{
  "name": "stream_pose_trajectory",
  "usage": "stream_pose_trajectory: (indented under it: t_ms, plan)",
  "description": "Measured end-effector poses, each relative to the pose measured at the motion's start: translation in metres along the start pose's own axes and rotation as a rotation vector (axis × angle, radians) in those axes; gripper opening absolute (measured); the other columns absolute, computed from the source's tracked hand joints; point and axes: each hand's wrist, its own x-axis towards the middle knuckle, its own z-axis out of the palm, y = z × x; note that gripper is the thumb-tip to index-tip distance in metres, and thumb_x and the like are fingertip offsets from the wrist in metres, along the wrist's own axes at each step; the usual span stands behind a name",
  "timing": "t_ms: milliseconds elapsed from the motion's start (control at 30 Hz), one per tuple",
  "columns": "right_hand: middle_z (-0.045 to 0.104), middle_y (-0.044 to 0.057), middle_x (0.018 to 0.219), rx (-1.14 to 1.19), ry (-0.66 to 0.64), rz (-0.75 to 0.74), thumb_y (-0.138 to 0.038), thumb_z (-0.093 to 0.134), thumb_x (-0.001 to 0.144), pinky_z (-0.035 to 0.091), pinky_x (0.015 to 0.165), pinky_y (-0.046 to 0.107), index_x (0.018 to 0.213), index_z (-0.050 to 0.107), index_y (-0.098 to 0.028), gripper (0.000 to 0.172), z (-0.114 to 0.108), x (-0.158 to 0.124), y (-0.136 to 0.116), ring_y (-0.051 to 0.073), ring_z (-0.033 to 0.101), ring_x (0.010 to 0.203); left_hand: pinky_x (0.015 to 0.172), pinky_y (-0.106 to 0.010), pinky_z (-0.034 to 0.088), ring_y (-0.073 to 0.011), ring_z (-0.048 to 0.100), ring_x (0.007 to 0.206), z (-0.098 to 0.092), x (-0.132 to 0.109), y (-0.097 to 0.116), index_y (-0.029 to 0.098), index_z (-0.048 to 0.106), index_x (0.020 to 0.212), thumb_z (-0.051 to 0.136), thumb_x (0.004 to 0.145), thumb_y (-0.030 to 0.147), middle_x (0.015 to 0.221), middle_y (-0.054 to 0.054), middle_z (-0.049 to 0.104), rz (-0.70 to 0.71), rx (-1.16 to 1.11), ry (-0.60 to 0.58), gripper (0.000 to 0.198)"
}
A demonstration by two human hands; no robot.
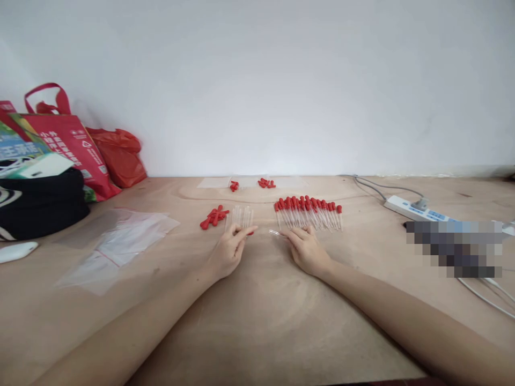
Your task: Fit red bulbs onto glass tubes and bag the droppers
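Between the fingers of my left hand (pixel 230 249) is a red rubber bulb (pixel 250 233), mostly covered by the fingertips. My right hand (pixel 308 249) pinches a clear glass dropper tube (pixel 274 232), its free end pointing left toward the bulb, with a gap between the two. Just beyond the left hand lie several bare tubes (pixel 242 215) side by side, and a small heap of loose red bulbs (pixel 214 217) is to their left. Behind the right hand, a row of droppers (pixel 308 212) with red bulbs fitted lies on the table.
More red bulbs (pixel 266 183) lie on clear bags near the wall. Transparent plastic bags (pixel 116 246) spread at left, beside a black bag (pixel 44 201) and a red shopping bag (pixel 80 150). A power strip (pixel 418 209) with cables and a blurred-out object are at right.
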Motion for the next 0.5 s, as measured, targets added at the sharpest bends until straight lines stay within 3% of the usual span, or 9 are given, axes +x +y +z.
stream_pose_trajectory:
  t_ms: [100,167,300,500]
  plan:
    - [0.058,0.006,0.078,0.008,-0.021,-0.022,-0.009,0.033,0.083,0.026,0.073,0.031,0.100,0.054,-0.015,0.028,-0.0032,-0.0020,0.0007,0.016,0.051,0.074,0.065,-0.025,0.042,-0.0121,0.048,0.067,-0.0004,-0.0004,0.0085,0.017,0.051,0.101,0.035,0.084,0.018,0.080,-0.003,0.048,-0.007,-0.022,-0.144,0.023]
    - [0.058,0.006,0.079,0.005,-0.032,-0.026,-0.010,0.034,0.082,0.025,0.074,0.031,0.098,0.055,-0.015,0.027,-0.0034,-0.0007,0.0003,0.015,0.050,0.074,0.066,-0.026,0.041,-0.0130,0.049,0.068,-0.0018,0.0004,0.0102,0.017,0.049,0.094,0.039,0.083,0.020,0.078,-0.002,0.050,-0.041,-0.027,-0.180,0.015]
    - [0.058,0.006,0.080,0.001,-0.041,-0.029,-0.013,0.037,0.083,0.025,0.074,0.032,0.094,0.056,-0.015,0.022,-0.0029,0.0020,-0.0010,0.015,0.050,0.074,0.069,-0.029,0.041,-0.0141,0.052,0.072,-0.0022,0.0020,0.0075,0.018,0.045,0.086,0.044,0.081,0.023,0.076,-0.001,0.053,-0.129,-0.106,-0.125,0.007]
    - [0.058,0.005,0.081,0.053,-0.061,-0.042,-0.016,0.037,0.084,0.025,0.073,0.031,0.093,0.056,-0.015,0.021,-0.0032,0.0025,-0.0058,0.014,0.049,0.075,0.068,-0.027,0.046,-0.0129,0.058,0.075,0.0060,0.0008,0.0033,0.019,0.036,0.076,0.052,0.078,0.025,0.085,-0.003,0.060,-0.304,-0.533,-0.056,0.017]
